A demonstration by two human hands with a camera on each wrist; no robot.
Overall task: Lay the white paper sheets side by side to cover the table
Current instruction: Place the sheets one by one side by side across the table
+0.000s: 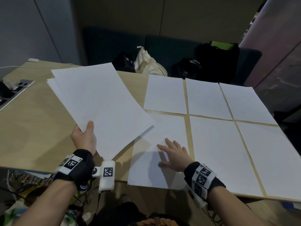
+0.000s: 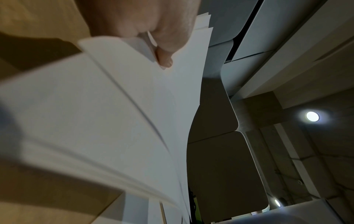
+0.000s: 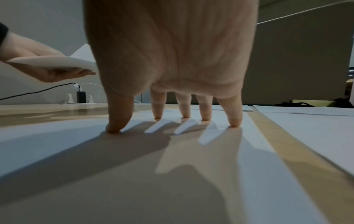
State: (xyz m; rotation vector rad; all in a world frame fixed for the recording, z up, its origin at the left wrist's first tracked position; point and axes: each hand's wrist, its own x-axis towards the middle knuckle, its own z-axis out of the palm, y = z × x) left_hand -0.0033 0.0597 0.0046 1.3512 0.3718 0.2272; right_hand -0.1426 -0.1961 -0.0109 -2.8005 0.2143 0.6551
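A: Head view. Six sheets lie on the surface (image 1: 40,111) in two rows of three, narrow gaps between. The right hand (image 1: 175,154) rests flat, fingers spread, on the near-left sheet (image 1: 156,160). The left hand (image 1: 84,136) grips the stack (image 1: 101,101), held above the bare left half.

B: Risks?

A: The stack's corner overhangs that sheet; lowering it could skew the sheet. The sheet's near edge looks to overhang the surface edge.

B: Left wrist view?

A: Thumb (image 2: 164,57) clamped on the stack (image 2: 95,113), whose sheets fan apart. A loose sheet may slip out.

B: Right wrist view?

A: Fingertips (image 3: 234,121) and thumb pressed on the sheet (image 3: 57,144), hand open. The left hand (image 3: 38,63) carries the stack (image 3: 57,62) behind. Dragging could close the gap to the neighbour (image 3: 316,128).
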